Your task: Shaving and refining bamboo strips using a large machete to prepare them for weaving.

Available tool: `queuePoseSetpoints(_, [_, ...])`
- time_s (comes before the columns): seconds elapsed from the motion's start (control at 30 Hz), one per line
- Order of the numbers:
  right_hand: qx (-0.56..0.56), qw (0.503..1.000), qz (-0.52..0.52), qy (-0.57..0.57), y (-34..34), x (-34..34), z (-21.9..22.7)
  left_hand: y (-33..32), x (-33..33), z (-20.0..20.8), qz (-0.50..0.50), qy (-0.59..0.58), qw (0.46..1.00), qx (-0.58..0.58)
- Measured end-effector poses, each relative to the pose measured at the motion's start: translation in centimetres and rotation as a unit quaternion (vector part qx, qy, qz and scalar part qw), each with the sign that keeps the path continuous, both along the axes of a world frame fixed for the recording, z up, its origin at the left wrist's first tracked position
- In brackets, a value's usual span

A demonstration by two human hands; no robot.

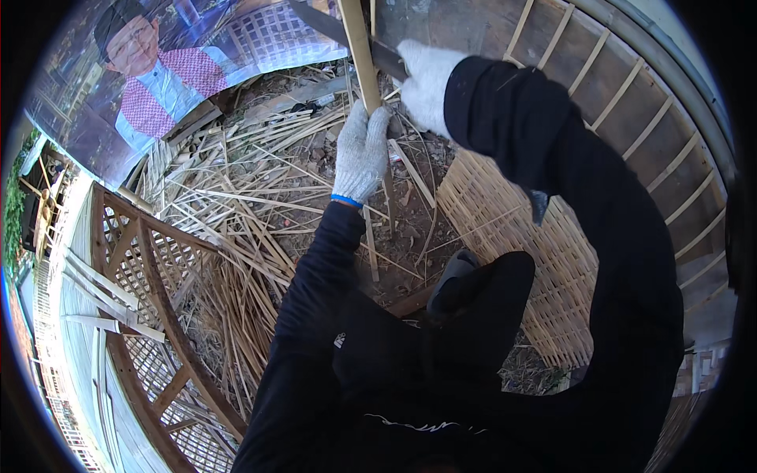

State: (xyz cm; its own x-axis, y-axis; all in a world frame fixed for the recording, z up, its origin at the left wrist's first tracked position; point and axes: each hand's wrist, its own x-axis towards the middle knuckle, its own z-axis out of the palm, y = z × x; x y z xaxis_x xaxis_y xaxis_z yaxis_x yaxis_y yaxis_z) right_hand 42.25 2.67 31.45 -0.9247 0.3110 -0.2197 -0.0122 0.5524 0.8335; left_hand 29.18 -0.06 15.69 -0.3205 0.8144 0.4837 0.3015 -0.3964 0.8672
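A pale bamboo strip [359, 55] stands nearly upright in front of me, its lower end reaching down toward the ground. My left hand [361, 158], in a white knit glove with a blue cuff edge, is closed around it. My right hand [430, 87], also gloved in white, grips a machete at the right of the strip; the handle is hidden in the glove. The machete's dark blade [322, 25] points to the upper left and crosses the strip above my left hand. The strip covers part of the blade.
Split bamboo strips [236, 185] litter the ground ahead and left. A woven bamboo mat [512, 236] lies at my right, near my bent leg. Wooden lattice frames [154, 276] stand at left, a printed banner [260, 39] at far left. A slatted panel [631, 102] curves along the right.
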Motion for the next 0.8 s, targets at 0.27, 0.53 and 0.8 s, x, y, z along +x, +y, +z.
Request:
queuePoseSetpoints(0.27, [0.039,0.999,-0.013,-0.023,0.2,0.8,-4.9,-2.8,-2.4,5.1,0.206,0.115,0.954,0.184])
queuePoseSetpoints(0.53, [-0.528,0.656,-0.334,0.424,-1.3,-0.9,-22.4,1.5,-1.3,12.4,0.238,0.104,0.922,0.287])
queuePoseSetpoints(0.8, [-0.555,0.535,-0.565,0.296,-4.0,6.4,-47.5,3.3,-5.6,11.4,0.252,-0.008,0.947,0.201])
